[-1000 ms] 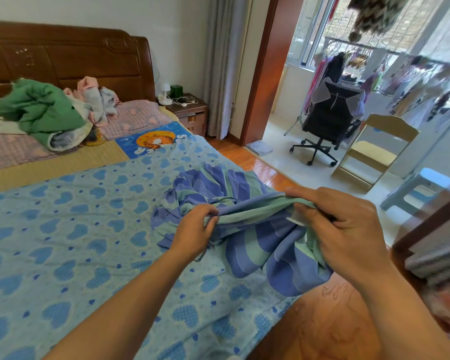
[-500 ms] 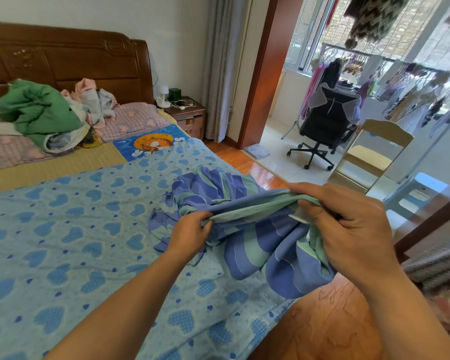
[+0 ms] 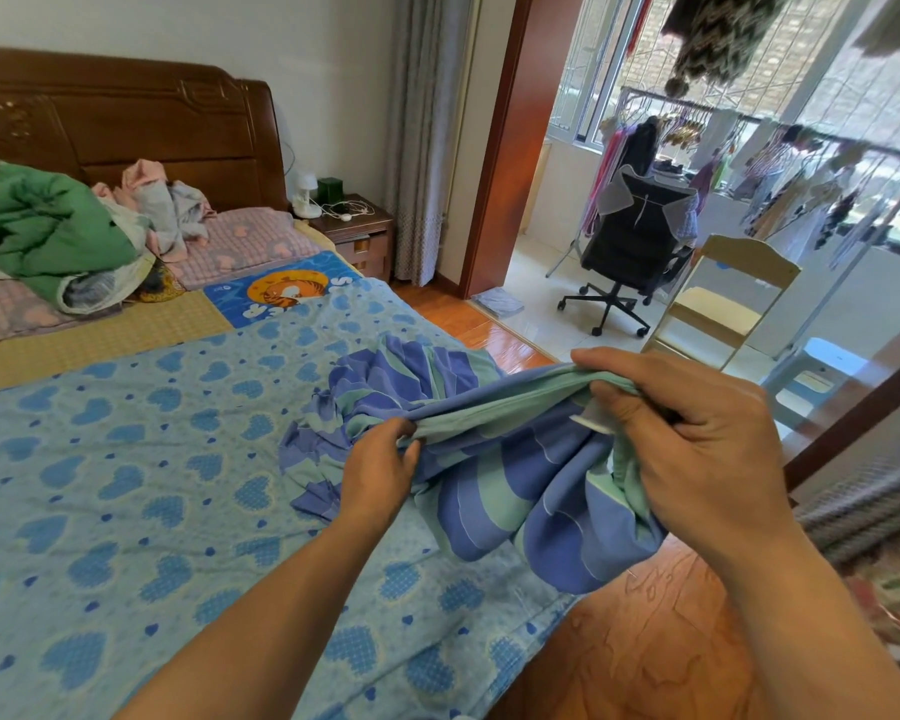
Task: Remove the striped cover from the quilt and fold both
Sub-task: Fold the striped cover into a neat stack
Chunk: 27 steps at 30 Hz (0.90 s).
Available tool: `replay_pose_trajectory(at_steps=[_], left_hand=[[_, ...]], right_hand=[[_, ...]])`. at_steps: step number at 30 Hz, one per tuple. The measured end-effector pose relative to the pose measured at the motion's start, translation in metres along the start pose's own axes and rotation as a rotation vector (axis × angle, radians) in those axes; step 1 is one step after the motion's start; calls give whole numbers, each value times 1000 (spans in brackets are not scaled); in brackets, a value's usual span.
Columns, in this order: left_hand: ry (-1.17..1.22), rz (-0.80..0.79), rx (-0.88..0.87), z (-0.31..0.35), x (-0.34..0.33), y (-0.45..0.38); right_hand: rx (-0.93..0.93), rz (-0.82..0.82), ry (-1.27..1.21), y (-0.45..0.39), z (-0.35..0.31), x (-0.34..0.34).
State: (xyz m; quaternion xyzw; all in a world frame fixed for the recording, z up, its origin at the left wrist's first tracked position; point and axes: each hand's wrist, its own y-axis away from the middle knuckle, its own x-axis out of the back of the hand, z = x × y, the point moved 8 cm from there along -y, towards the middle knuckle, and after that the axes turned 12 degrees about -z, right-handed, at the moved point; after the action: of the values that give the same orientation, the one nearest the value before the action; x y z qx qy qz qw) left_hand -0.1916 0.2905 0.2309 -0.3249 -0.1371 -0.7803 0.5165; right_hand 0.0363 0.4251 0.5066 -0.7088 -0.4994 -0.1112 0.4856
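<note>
The bed [image 3: 100, 511] is covered by a light blue quilt [image 3: 126, 485] printed with darker hearts, spread flat out to the right edge. On that edge, partly hanging over the wooden floor [image 3: 645, 657], the striped cover [image 3: 515, 491] (blue and green bands) is bunched. Its upper hem is held taut between both hands: it is gripped by the right hand [image 3: 697, 449], fingers curled over gathered cloth, and pinched by the left hand [image 3: 380, 470].

Light: bright daylight from the windows [image 3: 827, 96] beyond the right hand [image 3: 697, 439]
Glare: floor shines
Edges: wide-angle bending
</note>
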Motion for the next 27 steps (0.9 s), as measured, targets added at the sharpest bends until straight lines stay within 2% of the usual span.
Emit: replay_pose_trajectory(at_steps=[7, 11, 13, 15, 17, 19, 21, 22, 23, 24, 25, 27], left_hand=[[-27, -20, -10, -11, -3, -3], [-34, -14, 104, -21, 26, -11], [14, 157, 188, -17, 96, -32], [-28, 401, 203, 11, 213, -60], [-113, 660, 42, 85, 347, -71], [-123, 894, -239, 172, 444, -51], [-119, 981, -450, 218, 478, -20], [-129, 953, -450, 222, 473, -11], [-155, 881, -397, 214, 460, -9], [-183, 781, -333, 195, 440, -9], [-212, 695, -266, 167, 419, -8], [-258, 576, -126, 106, 383, 3]], right_hand=[[3, 9, 19, -1, -3, 1], [10, 69, 8, -2, 11, 0], [-61, 100, 25, -19, 32, -1], [-165, 45, 146, -60, 58, -5], [-193, -18, 274, -120, 67, 1], [-163, 121, 310, -182, 55, 31], [-77, 399, 290, -221, 33, 66], [-15, 490, 270, -230, 26, 71], [36, 513, 263, -233, 24, 64], [62, 458, 271, -233, 28, 47], [64, 320, 287, -232, 41, 21], [-9, -173, 460, -219, 88, -49]])
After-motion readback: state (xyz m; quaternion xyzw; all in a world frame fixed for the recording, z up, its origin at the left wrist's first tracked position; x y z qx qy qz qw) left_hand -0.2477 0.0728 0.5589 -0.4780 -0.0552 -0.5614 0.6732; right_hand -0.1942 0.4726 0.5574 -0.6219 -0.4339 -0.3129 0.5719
